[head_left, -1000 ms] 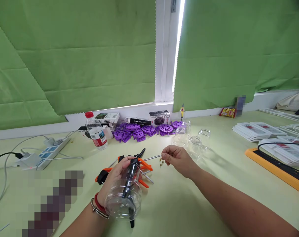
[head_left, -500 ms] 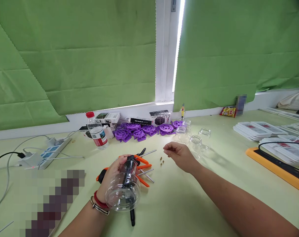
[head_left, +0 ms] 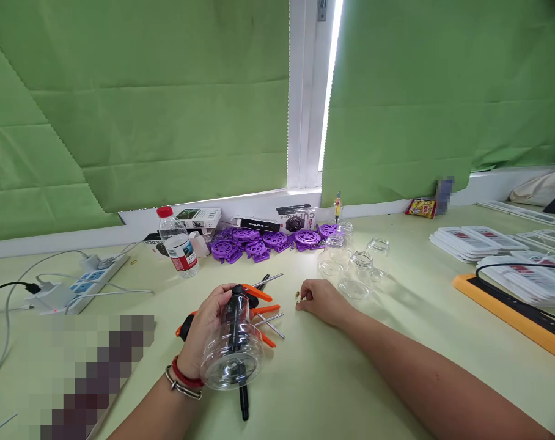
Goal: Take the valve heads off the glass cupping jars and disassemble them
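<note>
Gripping a clear jar [head_left: 231,351] in the left hand [head_left: 204,333]; right hand [head_left: 321,299], lowered since earlier onto the counter [head_left: 332,379], pinching small brass nuts [head_left: 298,297] at jar's 2 o'clock. Box [head_left: 296,218] reading "CUP HOLDER".

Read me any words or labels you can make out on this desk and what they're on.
"CUP HOLDER", upside down: black and white box by the window.
Long black box: white print too small.
Water bottle label: blurred.
Yellow snack packet: unreadable.
White card stacks: unreadable.
</note>
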{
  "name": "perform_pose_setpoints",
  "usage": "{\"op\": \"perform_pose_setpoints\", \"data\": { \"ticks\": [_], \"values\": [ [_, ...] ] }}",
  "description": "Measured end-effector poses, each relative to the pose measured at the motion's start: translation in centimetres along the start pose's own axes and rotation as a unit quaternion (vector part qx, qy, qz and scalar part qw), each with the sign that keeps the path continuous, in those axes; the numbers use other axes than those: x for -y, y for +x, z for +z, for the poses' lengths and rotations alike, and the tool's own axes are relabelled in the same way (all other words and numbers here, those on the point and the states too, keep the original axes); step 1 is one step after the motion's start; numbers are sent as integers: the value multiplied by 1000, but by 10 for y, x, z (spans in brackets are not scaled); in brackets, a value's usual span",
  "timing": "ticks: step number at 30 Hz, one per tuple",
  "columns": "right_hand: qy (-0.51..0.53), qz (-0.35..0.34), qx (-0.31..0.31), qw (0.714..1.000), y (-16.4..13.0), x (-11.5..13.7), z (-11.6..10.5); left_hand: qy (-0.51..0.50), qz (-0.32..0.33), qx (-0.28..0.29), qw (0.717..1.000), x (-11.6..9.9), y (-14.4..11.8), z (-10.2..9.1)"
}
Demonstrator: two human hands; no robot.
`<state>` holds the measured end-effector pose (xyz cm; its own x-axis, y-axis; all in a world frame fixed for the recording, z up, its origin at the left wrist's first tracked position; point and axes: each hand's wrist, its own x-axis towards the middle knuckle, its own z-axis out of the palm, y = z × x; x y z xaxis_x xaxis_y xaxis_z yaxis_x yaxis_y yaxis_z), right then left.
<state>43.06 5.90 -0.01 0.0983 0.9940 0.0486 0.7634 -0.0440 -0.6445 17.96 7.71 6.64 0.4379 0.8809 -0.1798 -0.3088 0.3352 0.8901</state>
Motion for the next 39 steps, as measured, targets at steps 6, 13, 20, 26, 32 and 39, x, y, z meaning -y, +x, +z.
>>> {"op": "perform_pose_setpoints", "data": {
  "ticks": [6, 13, 20, 26, 32, 39],
  "values": [
    [4, -22, -11, 1000, 5, -4, 4, -3, 13, 20, 1000, 0, 0, -1],
    [31, -53, -21, 998, 16, -6, 15, -3, 56, -35, 998, 3, -3, 2],
    [295, -40, -20, 955, -12, 23, -2, 20, 165, -59, 984, 8, -4, 2],
    [606, 50, 285, 741, -48, 65, -1, 64, 184, -17, 981, 17, -6, 1],
    [558, 61, 218, 799, -51, 66, -4, 259, 166, -55, 950, 11, -5, -4],
    [203, -277, 19, 939, -56, 60, -14, 247, 74, -82, 963, 3, -4, 4]
  ]
}}
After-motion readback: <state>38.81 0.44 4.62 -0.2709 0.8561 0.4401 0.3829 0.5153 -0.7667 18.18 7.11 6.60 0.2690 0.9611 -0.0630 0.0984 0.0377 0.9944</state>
